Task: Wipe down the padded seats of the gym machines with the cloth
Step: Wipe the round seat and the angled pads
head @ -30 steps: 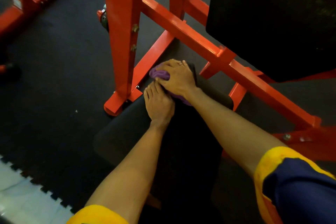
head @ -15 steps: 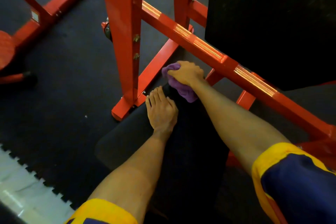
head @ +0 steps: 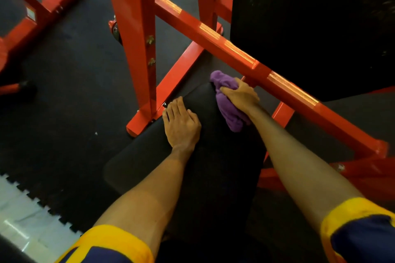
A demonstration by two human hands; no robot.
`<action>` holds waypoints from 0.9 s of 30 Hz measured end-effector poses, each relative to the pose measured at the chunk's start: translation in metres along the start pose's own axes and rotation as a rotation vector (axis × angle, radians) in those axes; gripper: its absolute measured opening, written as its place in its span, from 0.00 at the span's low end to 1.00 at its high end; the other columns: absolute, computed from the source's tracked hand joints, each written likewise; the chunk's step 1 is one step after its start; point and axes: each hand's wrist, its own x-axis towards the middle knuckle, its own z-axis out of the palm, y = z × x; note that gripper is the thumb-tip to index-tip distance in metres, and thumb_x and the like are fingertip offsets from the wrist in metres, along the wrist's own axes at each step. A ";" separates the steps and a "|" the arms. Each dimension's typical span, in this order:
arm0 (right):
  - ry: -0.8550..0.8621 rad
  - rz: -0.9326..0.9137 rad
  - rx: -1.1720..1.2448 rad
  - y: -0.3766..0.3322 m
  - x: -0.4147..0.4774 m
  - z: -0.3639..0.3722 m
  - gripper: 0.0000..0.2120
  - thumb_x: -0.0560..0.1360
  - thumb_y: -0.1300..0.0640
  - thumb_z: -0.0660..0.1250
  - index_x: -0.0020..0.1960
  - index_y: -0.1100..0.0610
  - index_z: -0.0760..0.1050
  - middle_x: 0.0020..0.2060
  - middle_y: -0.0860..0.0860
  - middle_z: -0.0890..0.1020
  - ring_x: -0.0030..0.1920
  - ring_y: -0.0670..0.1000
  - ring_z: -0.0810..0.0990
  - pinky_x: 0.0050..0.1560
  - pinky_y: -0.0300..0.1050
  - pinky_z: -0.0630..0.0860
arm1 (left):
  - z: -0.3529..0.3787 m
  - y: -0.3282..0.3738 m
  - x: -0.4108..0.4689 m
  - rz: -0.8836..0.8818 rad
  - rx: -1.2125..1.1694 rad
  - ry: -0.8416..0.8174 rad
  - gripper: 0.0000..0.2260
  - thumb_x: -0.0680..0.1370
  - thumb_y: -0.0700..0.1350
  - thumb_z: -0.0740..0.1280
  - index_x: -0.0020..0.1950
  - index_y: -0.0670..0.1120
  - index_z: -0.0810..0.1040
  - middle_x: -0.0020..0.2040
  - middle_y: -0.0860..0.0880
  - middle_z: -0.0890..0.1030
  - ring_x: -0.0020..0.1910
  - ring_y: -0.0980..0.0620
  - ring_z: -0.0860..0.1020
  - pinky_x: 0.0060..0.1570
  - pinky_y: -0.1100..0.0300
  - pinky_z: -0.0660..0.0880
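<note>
Right hand clamped round the bunched cloth, up at the far right corner of the seat, just under the red bar. Cloth spills out both ends of the fist, its tail lying along the right edge. Left hand lies flat on the far left part, fingers straight, just beside. The seat's long axis runs from that far end toward the person, so the next stroke probably pulls nearward, though the dark pad hides what's wiped.
</note>
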 end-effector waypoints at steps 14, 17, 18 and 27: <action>0.158 -0.332 -0.256 0.021 -0.067 0.050 0.37 0.78 0.36 0.64 0.82 0.48 0.57 0.82 0.53 0.58 0.81 0.59 0.55 0.81 0.58 0.50 | 0.003 -0.002 -0.003 0.037 0.071 0.055 0.25 0.82 0.48 0.53 0.77 0.39 0.66 0.73 0.38 0.71 0.74 0.40 0.67 0.77 0.45 0.55; 0.097 -0.235 -0.250 0.001 -0.038 0.033 0.35 0.78 0.36 0.64 0.80 0.45 0.60 0.78 0.52 0.66 0.77 0.59 0.65 0.76 0.55 0.60 | 0.004 0.000 -0.004 0.048 0.083 0.082 0.27 0.81 0.50 0.50 0.76 0.38 0.67 0.72 0.37 0.72 0.73 0.39 0.68 0.77 0.44 0.56; 0.054 -0.167 -0.210 -0.008 -0.024 0.023 0.32 0.78 0.36 0.64 0.78 0.45 0.63 0.74 0.52 0.71 0.72 0.59 0.71 0.71 0.53 0.66 | 0.004 0.000 -0.004 0.048 0.084 0.081 0.27 0.81 0.50 0.50 0.76 0.38 0.66 0.73 0.38 0.72 0.74 0.39 0.67 0.78 0.45 0.56; 0.217 -0.308 -0.196 0.053 -0.092 0.036 0.36 0.78 0.38 0.64 0.81 0.49 0.59 0.80 0.53 0.62 0.80 0.58 0.58 0.81 0.56 0.51 | 0.003 -0.001 -0.006 0.057 0.095 0.009 0.25 0.85 0.49 0.52 0.81 0.41 0.58 0.79 0.40 0.63 0.79 0.43 0.58 0.80 0.47 0.47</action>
